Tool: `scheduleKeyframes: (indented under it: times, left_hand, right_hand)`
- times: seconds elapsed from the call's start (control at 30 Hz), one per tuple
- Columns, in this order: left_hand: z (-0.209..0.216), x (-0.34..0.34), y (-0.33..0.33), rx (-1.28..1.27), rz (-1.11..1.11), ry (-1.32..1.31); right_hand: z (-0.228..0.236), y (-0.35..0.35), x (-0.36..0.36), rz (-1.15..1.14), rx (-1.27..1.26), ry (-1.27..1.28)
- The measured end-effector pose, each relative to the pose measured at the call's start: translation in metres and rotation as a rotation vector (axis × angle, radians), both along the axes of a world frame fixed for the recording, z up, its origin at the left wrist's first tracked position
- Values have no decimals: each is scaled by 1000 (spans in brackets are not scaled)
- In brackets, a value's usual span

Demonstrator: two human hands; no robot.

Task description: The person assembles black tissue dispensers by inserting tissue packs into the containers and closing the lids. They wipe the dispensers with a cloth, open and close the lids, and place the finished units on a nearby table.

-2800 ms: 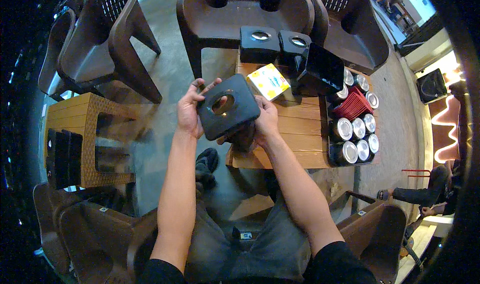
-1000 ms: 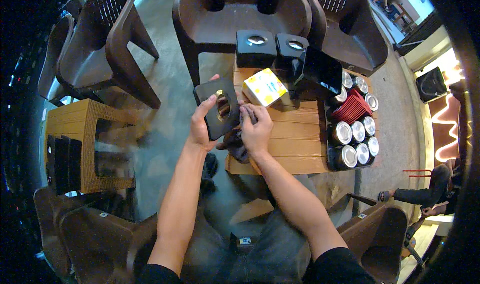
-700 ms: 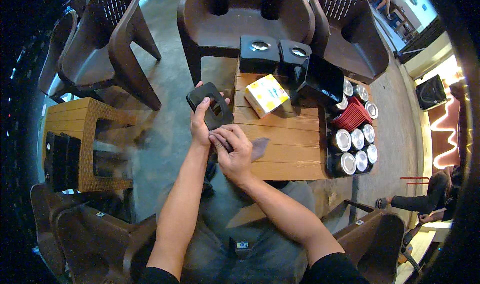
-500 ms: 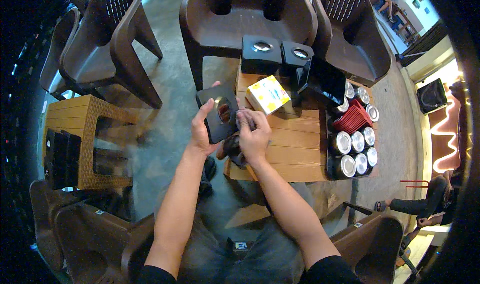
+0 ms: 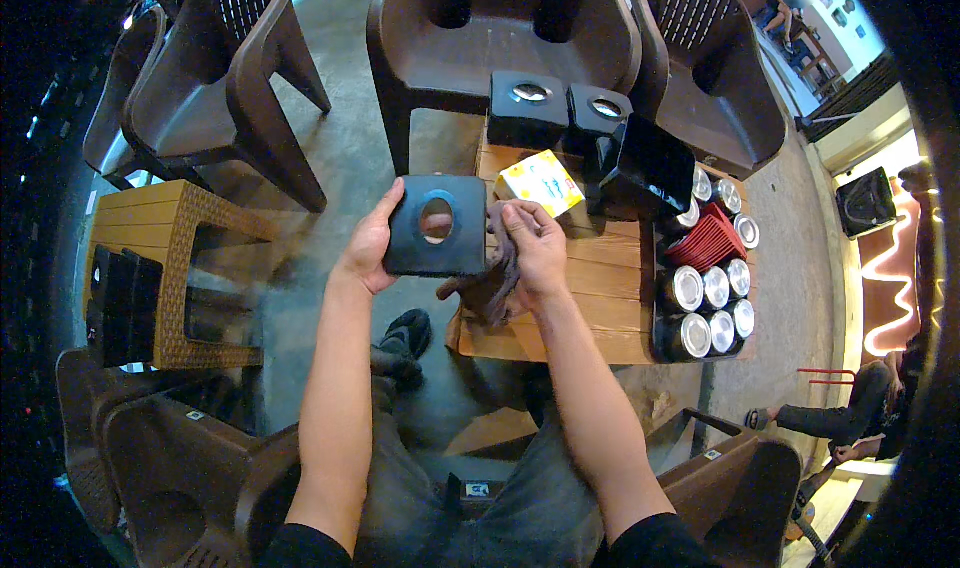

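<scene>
Now left hand (image 5: 369,246) grips black oval-holed cover (image 5: 437,257); right hand (image 5: 541,256) pinches crumpled brown cloth (image 5: 504,276) at cover's right edge.

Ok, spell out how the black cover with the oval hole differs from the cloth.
The black cover looks squarish and stiff; the cloth hangs crumpled and soft-looking. The cover is black; the cloth is a dull brownish grey. The left hand grips the cover at its edge; the right hand holds the cloth bunched. Both are hand-held.

A head-worn fisheye looks down at hands (image 5: 541,253).
</scene>
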State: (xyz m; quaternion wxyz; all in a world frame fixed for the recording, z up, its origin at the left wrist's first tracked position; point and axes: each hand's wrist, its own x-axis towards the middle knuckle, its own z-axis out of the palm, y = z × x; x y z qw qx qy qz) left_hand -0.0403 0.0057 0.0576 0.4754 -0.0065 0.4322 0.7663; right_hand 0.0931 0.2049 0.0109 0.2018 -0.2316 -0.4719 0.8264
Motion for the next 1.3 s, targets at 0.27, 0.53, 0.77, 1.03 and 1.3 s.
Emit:
scheduleKeyframes:
  times: [0.27,0.53,0.77,1.03,1.3]
  left_hand:
    - [-2,-12,-18,-234,-187,112]
    - [-7,16,17,324,143,280]
    - [-10,29,29,436,139,191]
    - [-2,20,19,278,50,-11]
    - [-6,18,21,215,16,6]
  right_hand:
    - [26,16,22,532,72,-79]
    - [8,-12,6,302,-180,-45]
    - [-8,-19,-1,323,46,22]
    - [7,-23,7,63,864,-242]
    - [8,-31,2,-132,880,-90]
